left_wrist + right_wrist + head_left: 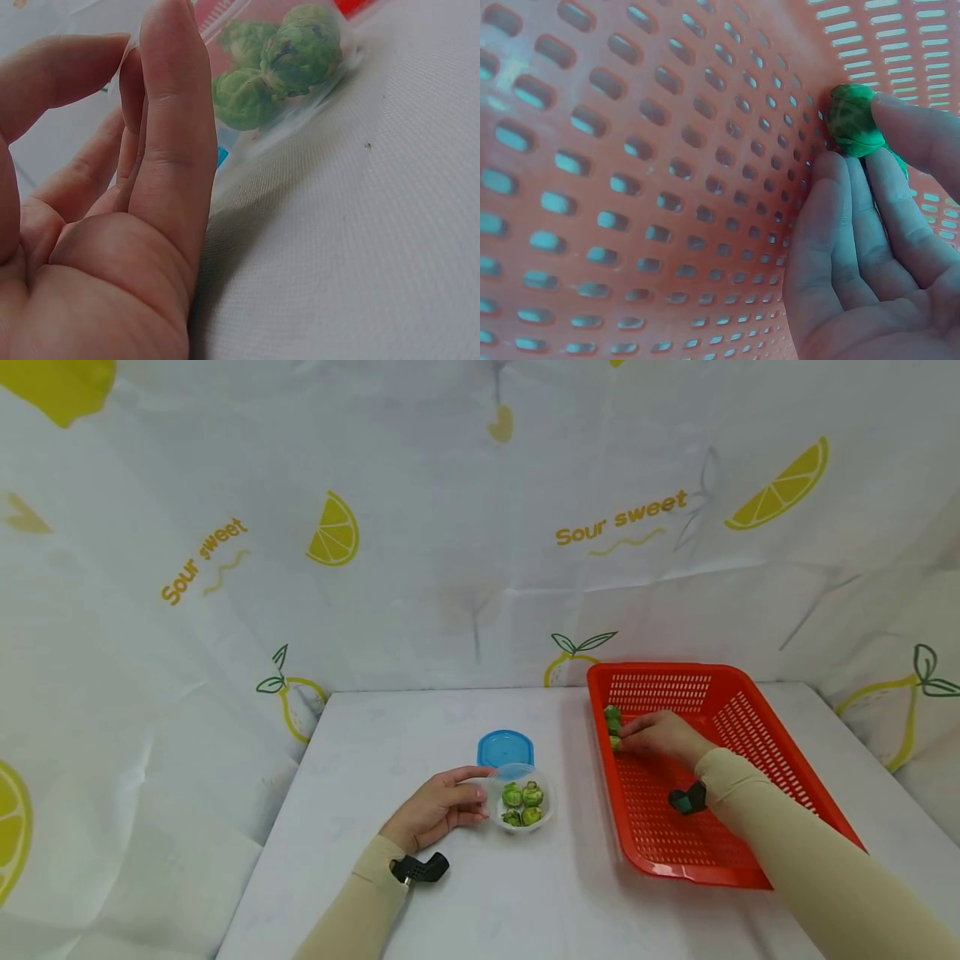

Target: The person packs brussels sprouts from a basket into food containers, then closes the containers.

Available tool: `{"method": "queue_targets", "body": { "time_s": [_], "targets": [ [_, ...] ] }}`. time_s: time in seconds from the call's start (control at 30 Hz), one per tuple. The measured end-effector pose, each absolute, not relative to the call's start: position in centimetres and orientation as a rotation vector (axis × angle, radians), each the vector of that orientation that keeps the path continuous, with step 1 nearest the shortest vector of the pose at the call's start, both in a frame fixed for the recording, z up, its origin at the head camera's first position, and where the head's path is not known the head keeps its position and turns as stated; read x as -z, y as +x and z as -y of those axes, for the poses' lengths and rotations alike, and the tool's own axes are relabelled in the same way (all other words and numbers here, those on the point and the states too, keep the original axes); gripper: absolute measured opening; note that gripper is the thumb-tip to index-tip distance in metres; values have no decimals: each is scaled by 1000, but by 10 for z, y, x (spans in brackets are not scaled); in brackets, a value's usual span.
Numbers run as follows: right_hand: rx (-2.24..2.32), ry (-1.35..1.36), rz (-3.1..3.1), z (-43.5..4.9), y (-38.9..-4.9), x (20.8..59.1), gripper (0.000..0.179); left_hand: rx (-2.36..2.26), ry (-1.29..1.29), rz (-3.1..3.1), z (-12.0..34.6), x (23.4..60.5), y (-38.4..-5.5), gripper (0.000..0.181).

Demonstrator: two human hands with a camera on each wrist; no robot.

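My left hand (pixel 441 807) grips the left side of a small clear plastic container (pixel 552 802) on the table, thumb and fingers at its rim. Several green Brussels sprouts (pixel 532 793) lie inside it, seen close up in the left wrist view. To the right, my right hand (pixel 663 737) reaches into a red plastic basket (pixel 621 814). Between thumb and fingertips it pinches a Brussels sprout (pixel 850 121) close to the basket's perforated left wall. More sprouts (pixel 612 718) sit along that wall, just beyond the fingertips.
A blue lid (pixel 506 747) lies flat on the white table (pixel 420 727) behind the container. The basket's raised walls enclose my right hand. Behind the table hangs a white cloth (pixel 435 527) with lemon prints.
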State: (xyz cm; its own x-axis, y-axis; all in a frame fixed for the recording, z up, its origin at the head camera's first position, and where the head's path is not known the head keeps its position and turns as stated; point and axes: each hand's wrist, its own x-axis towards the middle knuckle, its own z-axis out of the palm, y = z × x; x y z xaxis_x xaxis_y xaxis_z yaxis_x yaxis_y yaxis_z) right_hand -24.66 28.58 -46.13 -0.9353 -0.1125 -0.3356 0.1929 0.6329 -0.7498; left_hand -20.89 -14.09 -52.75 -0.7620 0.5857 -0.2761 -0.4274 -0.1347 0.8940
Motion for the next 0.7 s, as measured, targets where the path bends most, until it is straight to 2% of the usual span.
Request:
{"method": "queue_targets", "body": {
  "time_s": [0.7],
  "targets": [
    [1194,80,-2489,-286,-246,460,38,-1940,188,-1493,141,525,-209,54]
  ]
}}
